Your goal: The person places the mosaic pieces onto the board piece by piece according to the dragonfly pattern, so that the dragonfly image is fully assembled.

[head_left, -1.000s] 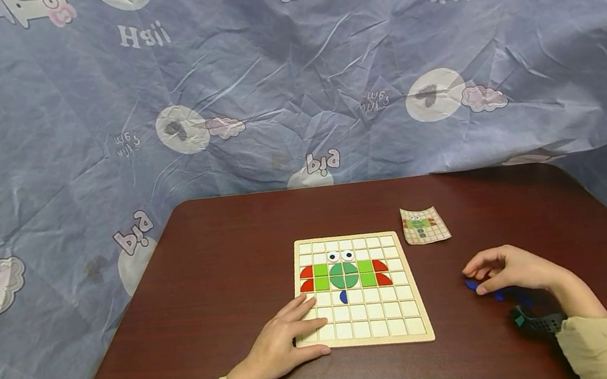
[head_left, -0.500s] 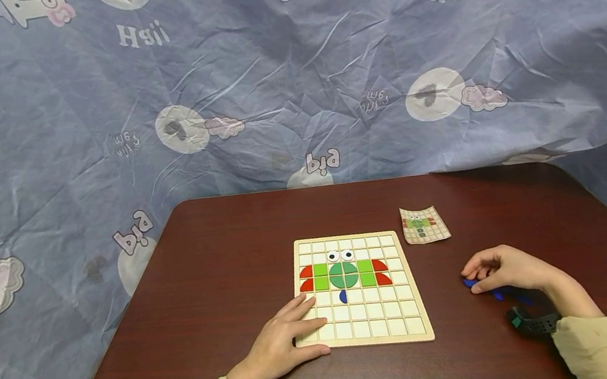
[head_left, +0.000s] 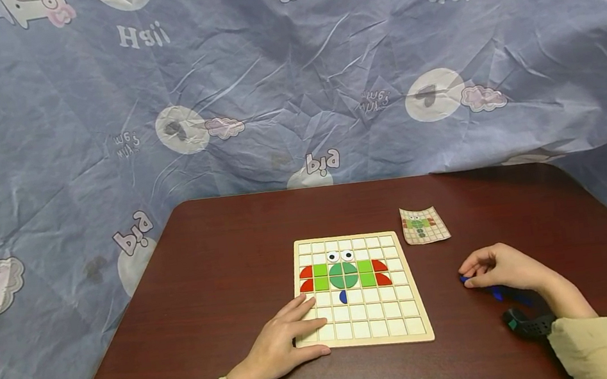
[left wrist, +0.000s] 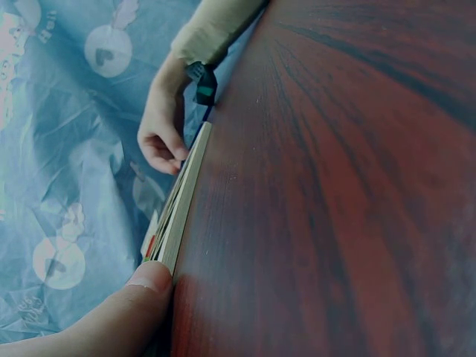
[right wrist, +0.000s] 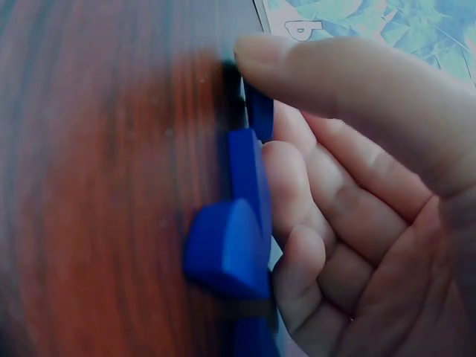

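Note:
A pale wooden grid board [head_left: 370, 330] lies on the table with red, green and eye-printed pieces and one blue quarter-circle piece [head_left: 344, 297] set in its cells. My left hand [head_left: 279, 348] rests on the board's near left corner, fingers spread; in the left wrist view its thumb [left wrist: 149, 279] touches the board's edge. To the right of the board, my right hand [head_left: 509, 267] pinches a blue piece [right wrist: 259, 111] between thumb and fingers, low over the table. Other blue pieces [right wrist: 227, 249] lie beside that hand, partly hidden under it in the head view.
A small pattern card [head_left: 424, 226] showing a similar coloured figure on a grid lies beyond the board's right side. The dark red-brown table [head_left: 229, 239] meets a blue-grey printed cloth [head_left: 242, 81] at the back.
My right hand has shifted slightly left and away from me, and the blue piece at its fingertips has moved with it. My left hand and the board have stayed still.

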Demonstrator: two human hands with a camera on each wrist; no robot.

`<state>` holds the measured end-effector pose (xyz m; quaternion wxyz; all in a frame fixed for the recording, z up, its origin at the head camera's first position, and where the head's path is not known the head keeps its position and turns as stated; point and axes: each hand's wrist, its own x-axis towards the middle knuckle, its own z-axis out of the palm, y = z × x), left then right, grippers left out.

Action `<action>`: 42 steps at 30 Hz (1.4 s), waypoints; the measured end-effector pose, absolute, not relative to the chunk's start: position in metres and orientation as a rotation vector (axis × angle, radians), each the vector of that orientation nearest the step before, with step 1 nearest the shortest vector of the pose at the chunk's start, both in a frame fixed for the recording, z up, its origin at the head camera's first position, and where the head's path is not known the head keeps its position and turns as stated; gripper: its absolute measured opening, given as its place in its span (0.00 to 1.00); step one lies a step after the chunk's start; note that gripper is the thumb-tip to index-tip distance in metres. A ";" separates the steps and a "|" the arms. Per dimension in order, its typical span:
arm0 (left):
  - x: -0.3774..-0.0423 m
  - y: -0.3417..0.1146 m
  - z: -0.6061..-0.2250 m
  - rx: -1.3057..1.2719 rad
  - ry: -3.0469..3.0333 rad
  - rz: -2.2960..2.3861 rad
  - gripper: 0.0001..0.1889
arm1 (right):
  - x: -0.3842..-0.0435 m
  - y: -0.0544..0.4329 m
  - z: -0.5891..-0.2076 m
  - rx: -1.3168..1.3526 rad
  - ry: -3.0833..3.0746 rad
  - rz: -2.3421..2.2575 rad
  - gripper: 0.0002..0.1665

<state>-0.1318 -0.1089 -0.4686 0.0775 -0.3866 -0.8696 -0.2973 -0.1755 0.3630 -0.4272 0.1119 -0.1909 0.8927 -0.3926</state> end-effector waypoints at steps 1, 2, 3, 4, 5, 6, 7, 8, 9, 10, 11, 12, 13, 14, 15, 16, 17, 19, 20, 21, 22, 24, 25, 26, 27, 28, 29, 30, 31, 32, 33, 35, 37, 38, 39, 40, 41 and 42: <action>-0.132 -0.109 -0.469 -1.159 -2.603 -0.890 0.25 | -0.176 0.363 -0.427 -0.553 2.630 -1.147 0.13; -0.132 -0.109 -0.469 -1.161 -2.600 -0.891 0.25 | -0.176 0.362 -0.427 -0.550 2.638 -1.145 0.13; -0.132 -0.109 -0.468 -1.162 -2.599 -0.893 0.25 | -0.176 0.361 -0.427 -0.548 2.645 -1.142 0.12; -0.132 -0.109 -0.469 -1.162 -2.597 -0.889 0.25 | -0.176 0.361 -0.427 -0.548 2.651 -1.141 0.12; -0.132 -0.109 -0.469 -1.163 -2.596 -0.888 0.25 | -0.176 0.360 -0.427 -0.547 2.653 -1.143 0.11; -0.132 -0.109 -0.469 -1.160 -2.599 -0.893 0.25 | -0.176 0.360 -0.426 -0.548 2.661 -1.139 0.10; -0.132 -0.109 -0.469 -1.159 -2.600 -0.892 0.25 | -0.177 0.359 -0.426 -0.548 2.669 -1.136 0.09; -0.133 -0.109 -0.469 -1.157 -2.602 -0.891 0.25 | -0.177 0.359 -0.426 -0.548 2.679 -1.132 0.09; -0.133 -0.109 -0.469 -1.155 -2.605 -0.890 0.25 | -0.177 0.359 -0.426 -0.545 2.686 -1.129 0.08; -0.133 -0.109 -0.469 -1.155 -2.604 -0.887 0.25 | -0.177 0.359 -0.426 -0.545 2.695 -1.127 0.08; -0.133 -0.110 -0.469 -1.155 -2.605 -0.891 0.25 | -0.177 0.358 -0.426 -0.543 2.707 -1.121 0.08; -0.133 -0.110 -0.469 -1.155 -2.605 -0.888 0.25 | -0.177 0.358 -0.426 -0.545 2.719 -1.115 0.08; -0.133 -0.110 -0.469 -1.157 -2.604 -0.889 0.25 | -0.177 0.358 -0.426 -0.539 2.730 -1.115 0.08; -0.133 -0.109 -0.469 -1.159 -2.601 -0.890 0.25 | -0.177 0.358 -0.426 -0.544 2.739 -1.112 0.08; -0.133 -0.109 -0.469 -1.161 -2.599 -0.892 0.25 | -0.177 0.358 -0.426 -0.541 2.749 -1.112 0.08; -0.133 -0.109 -0.469 -1.162 -2.598 -0.894 0.25 | -0.177 0.357 -0.426 -0.543 2.759 -1.110 0.09; -0.133 -0.109 -0.469 -1.161 -2.598 -0.896 0.25 | -0.177 0.356 -0.425 -0.546 2.771 -1.108 0.09; -0.133 -0.108 -0.469 -1.159 -2.599 -0.901 0.26 | -0.176 0.353 -0.424 -0.552 2.788 -1.121 0.10; -0.133 -0.108 -0.469 -1.159 -2.597 -0.899 0.25 | -0.176 0.351 -0.423 -0.571 2.787 -1.127 0.10; -0.133 -0.108 -0.469 -1.159 -2.597 -0.897 0.25 | -0.175 0.349 -0.422 -0.582 2.786 -1.140 0.11; -0.133 -0.108 -0.469 -1.159 -2.596 -0.893 0.25 | -0.175 0.347 -0.421 -0.603 2.780 -1.155 0.11; -0.132 -0.108 -0.469 -1.162 -2.593 -0.883 0.25 | -0.175 0.343 -0.419 -0.634 2.757 -1.193 0.11; -0.132 -0.108 -0.469 -1.162 -2.591 -0.881 0.25 | -0.175 0.341 -0.418 -0.652 2.738 -1.208 0.11; -0.132 -0.108 -0.469 -1.164 -2.588 -0.881 0.25 | -0.176 0.338 -0.417 -0.671 2.724 -1.216 0.10; -0.132 -0.108 -0.469 -1.164 -2.587 -0.881 0.25 | -0.176 0.335 -0.417 -0.684 2.715 -1.221 0.10; -0.132 -0.108 -0.469 -1.163 -2.586 -0.883 0.25 | -0.177 0.333 -0.417 -0.697 2.705 -1.227 0.10; -0.132 -0.108 -0.469 -1.163 -2.584 -0.885 0.24 | -0.178 0.330 -0.416 -0.707 2.693 -1.229 0.10; -0.132 -0.108 -0.469 -1.162 -2.585 -0.892 0.25 | -0.178 0.326 -0.416 -0.718 2.687 -1.225 0.10; -0.132 -0.108 -0.469 -1.162 -2.583 -0.895 0.25 | -0.179 0.323 -0.416 -0.733 2.678 -1.221 0.10; -0.132 -0.108 -0.469 -1.163 -2.581 -0.897 0.25 | -0.180 0.320 -0.415 -0.743 2.678 -1.214 0.09; -0.132 -0.108 -0.469 -1.163 -2.580 -0.898 0.25 | -0.180 0.317 -0.414 -0.751 2.676 -1.207 0.09; -0.132 -0.108 -0.469 -1.165 -2.578 -0.898 0.25 | -0.181 0.309 -0.412 -0.770 2.680 -1.192 0.09; -0.133 -0.108 -0.470 -1.163 -2.578 -0.896 0.25 | -0.178 0.298 -0.403 -0.777 2.688 -1.171 0.09; -0.132 -0.108 -0.469 -1.162 -2.578 -0.896 0.25 | -0.178 0.294 -0.401 -0.779 2.688 -1.163 0.09; -0.132 -0.108 -0.469 -1.160 -2.580 -0.896 0.25 | -0.178 0.289 -0.400 -0.780 2.687 -1.161 0.09; -0.132 -0.108 -0.469 -1.158 -2.582 -0.896 0.25 | -0.178 0.285 -0.399 -0.781 2.684 -1.160 0.09; -0.132 -0.108 -0.469 -1.155 -2.585 -0.898 0.25 | -0.179 0.280 -0.398 -0.778 2.675 -1.161 0.09; -0.132 -0.109 -0.469 -1.154 -2.587 -0.901 0.25 | -0.180 0.276 -0.398 -0.774 2.664 -1.160 0.09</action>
